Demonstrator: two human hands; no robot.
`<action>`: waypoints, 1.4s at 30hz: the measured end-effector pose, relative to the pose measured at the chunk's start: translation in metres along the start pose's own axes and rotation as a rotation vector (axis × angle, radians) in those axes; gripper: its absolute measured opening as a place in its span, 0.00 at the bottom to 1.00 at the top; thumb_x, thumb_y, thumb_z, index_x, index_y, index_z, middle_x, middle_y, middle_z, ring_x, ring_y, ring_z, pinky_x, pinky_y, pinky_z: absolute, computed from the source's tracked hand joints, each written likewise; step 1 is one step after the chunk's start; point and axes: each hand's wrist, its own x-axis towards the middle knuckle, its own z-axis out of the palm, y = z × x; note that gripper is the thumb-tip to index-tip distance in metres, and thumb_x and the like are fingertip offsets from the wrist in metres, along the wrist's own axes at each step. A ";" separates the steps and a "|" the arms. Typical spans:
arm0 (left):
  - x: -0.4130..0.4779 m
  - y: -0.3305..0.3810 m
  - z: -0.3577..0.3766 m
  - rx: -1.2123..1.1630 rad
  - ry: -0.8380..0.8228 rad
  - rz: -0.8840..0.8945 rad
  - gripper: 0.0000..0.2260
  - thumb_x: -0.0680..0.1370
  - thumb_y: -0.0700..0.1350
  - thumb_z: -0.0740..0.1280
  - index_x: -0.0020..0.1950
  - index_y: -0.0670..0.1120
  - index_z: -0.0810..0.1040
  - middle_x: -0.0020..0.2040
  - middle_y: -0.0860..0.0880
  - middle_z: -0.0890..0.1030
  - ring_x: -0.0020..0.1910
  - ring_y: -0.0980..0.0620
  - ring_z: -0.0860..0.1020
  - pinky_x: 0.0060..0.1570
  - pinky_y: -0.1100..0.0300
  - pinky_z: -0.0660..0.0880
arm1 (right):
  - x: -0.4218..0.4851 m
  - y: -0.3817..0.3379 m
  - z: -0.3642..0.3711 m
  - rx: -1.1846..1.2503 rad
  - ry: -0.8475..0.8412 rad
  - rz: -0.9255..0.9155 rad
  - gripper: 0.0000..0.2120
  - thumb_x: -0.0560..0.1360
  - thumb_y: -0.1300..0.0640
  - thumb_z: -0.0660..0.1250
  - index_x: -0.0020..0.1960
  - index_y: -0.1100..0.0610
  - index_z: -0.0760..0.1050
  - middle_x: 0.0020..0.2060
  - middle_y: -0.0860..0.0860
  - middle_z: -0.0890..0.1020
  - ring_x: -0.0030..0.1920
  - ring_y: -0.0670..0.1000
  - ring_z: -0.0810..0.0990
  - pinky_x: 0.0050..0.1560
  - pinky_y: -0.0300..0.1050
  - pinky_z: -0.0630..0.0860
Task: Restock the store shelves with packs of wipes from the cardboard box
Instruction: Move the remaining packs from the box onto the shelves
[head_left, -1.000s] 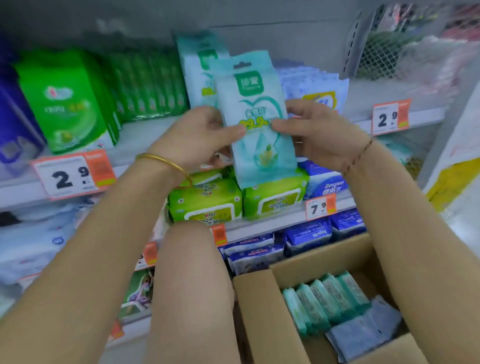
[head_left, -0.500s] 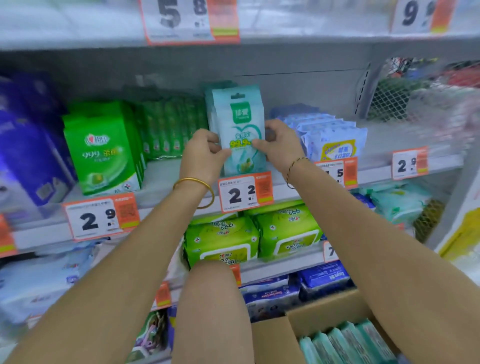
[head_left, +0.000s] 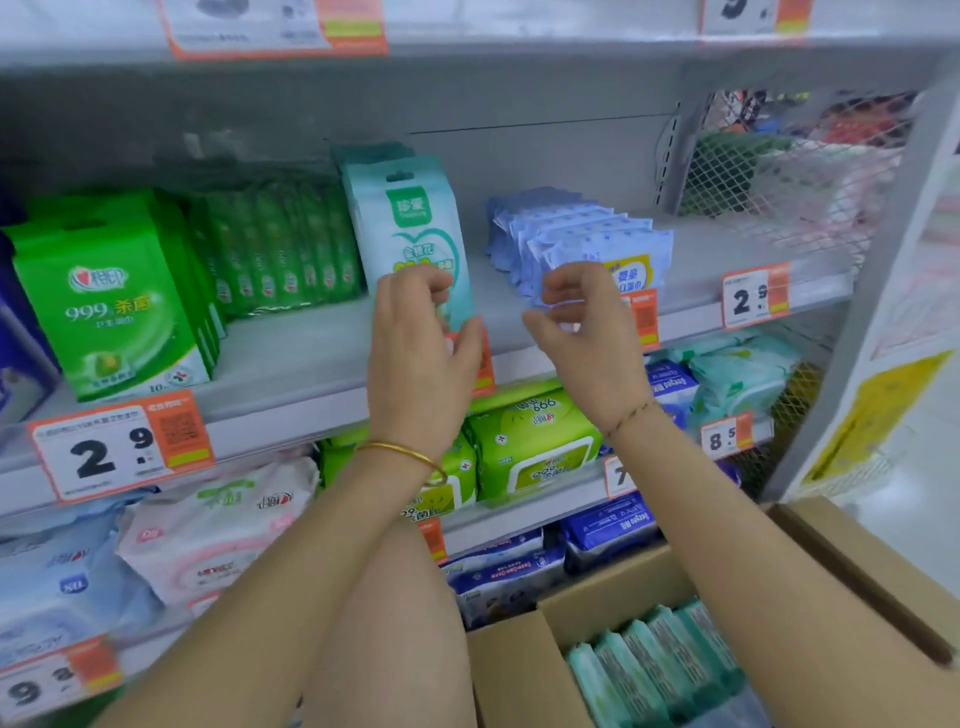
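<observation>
Teal wipes pack (head_left: 410, 234) upright, long axis vertical, label outward

The person's 2 forearms (head_left: 737, 545) are bare along all of their visible length. At the wrist of the left hand (head_left: 415, 358) sits 1 thin, smooth, gold-coloured bangle (head_left: 402, 449), a plain closed ring. At the wrist of the right hand (head_left: 592, 343) runs 1 very thin dark cord bracelet (head_left: 631, 415), which seems braided or beaded, though it is too fine to tell. Between the forearms shows a 3rd bare limb (head_left: 384, 623).
</observation>
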 end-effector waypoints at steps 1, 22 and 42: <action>-0.013 0.004 0.010 -0.041 -0.054 0.015 0.14 0.72 0.38 0.68 0.56 0.42 0.71 0.50 0.49 0.70 0.45 0.48 0.75 0.49 0.58 0.73 | -0.017 0.011 -0.012 -0.001 0.005 0.027 0.13 0.72 0.66 0.67 0.51 0.53 0.69 0.47 0.50 0.75 0.39 0.42 0.75 0.44 0.37 0.75; -0.209 -0.035 0.246 0.110 -1.383 -0.295 0.16 0.77 0.43 0.64 0.64 0.47 0.70 0.61 0.48 0.72 0.52 0.51 0.77 0.56 0.59 0.72 | -0.191 0.367 -0.150 -0.822 -0.665 1.205 0.13 0.77 0.62 0.57 0.59 0.59 0.73 0.57 0.57 0.77 0.54 0.55 0.76 0.56 0.48 0.73; -0.273 -0.035 0.258 0.115 -1.471 -0.490 0.15 0.76 0.43 0.65 0.63 0.48 0.70 0.60 0.50 0.72 0.46 0.54 0.78 0.56 0.57 0.75 | -0.229 0.444 -0.167 -0.963 -0.843 1.400 0.23 0.79 0.61 0.55 0.73 0.59 0.56 0.70 0.60 0.62 0.70 0.62 0.62 0.67 0.54 0.65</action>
